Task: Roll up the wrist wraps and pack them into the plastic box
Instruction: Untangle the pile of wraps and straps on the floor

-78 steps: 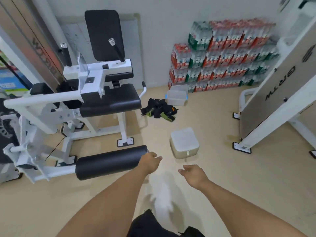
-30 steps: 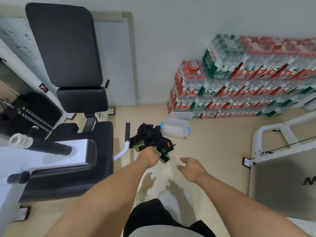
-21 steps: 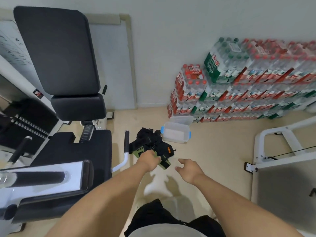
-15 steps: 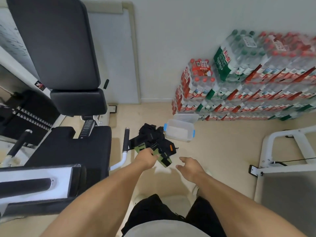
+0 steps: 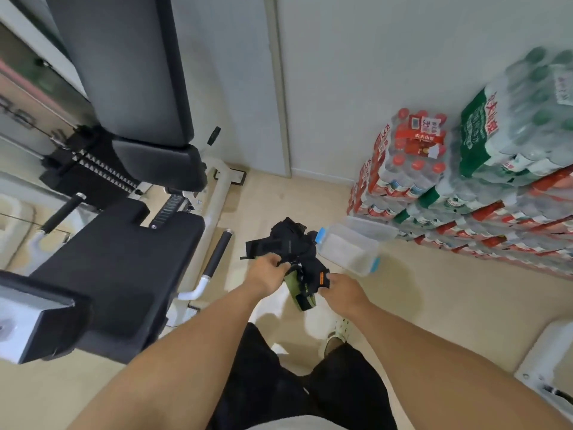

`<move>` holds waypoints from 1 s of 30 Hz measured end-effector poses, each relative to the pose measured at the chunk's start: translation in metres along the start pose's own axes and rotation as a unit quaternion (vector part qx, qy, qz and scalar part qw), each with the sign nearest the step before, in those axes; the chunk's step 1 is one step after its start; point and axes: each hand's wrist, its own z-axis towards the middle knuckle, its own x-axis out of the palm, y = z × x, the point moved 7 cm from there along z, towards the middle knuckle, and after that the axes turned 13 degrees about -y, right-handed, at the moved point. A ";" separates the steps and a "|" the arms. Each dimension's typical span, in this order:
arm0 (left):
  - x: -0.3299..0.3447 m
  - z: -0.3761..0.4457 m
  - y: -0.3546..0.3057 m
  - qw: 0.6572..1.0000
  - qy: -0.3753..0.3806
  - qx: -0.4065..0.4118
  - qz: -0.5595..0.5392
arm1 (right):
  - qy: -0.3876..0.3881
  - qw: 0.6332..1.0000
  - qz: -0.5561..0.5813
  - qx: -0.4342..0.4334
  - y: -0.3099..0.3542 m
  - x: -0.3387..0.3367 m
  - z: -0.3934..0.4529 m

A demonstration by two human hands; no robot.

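A tangled heap of black and olive-green wrist wraps (image 5: pixel 286 245) lies on the beige floor ahead of me. My left hand (image 5: pixel 269 274) has its fingers curled into the heap's near left side and grips a wrap. My right hand (image 5: pixel 336 286) touches the near right edge by an orange tag; its fingers curl round the black strap there. The clear plastic box (image 5: pixel 348 252) with blue clips stands open just right of the heap, apparently empty, its lid (image 5: pixel 372 226) leaning behind it.
A black padded gym machine (image 5: pixel 124 243) with a white frame fills the left side. Stacked packs of bottled water (image 5: pixel 465 187) line the right wall. A white machine base (image 5: pixel 545 367) sits at lower right. My shoe (image 5: pixel 336 335) is below my right hand.
I have come closer and bent toward the heap. Both hands moved forward from hovering over the floor onto the wraps; my left hand closed on them, and my right reached the near edge.
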 end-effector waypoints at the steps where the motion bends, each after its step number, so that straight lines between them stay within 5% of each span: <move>1: 0.007 0.004 -0.002 1.000 0.000 -0.007 -0.006 | 0.003 1.000 -0.005 -0.006 -0.003 0.000 0.011; 11: 0.076 0.098 0.046 0.996 0.024 -0.080 -0.031 | 0.013 0.998 0.059 0.032 -0.001 0.059 0.120; 22: 0.178 0.289 0.173 0.993 -0.010 -0.075 -0.094 | -0.005 0.999 0.052 0.002 -0.010 0.243 0.332; 26: 0.203 0.338 0.196 1.000 -0.017 -0.014 -0.020 | -0.019 0.998 0.043 -0.044 -0.022 0.302 0.406; 30: 0.230 0.363 0.216 0.993 0.069 0.012 0.091 | -0.033 0.993 0.003 -0.113 -0.027 0.347 0.476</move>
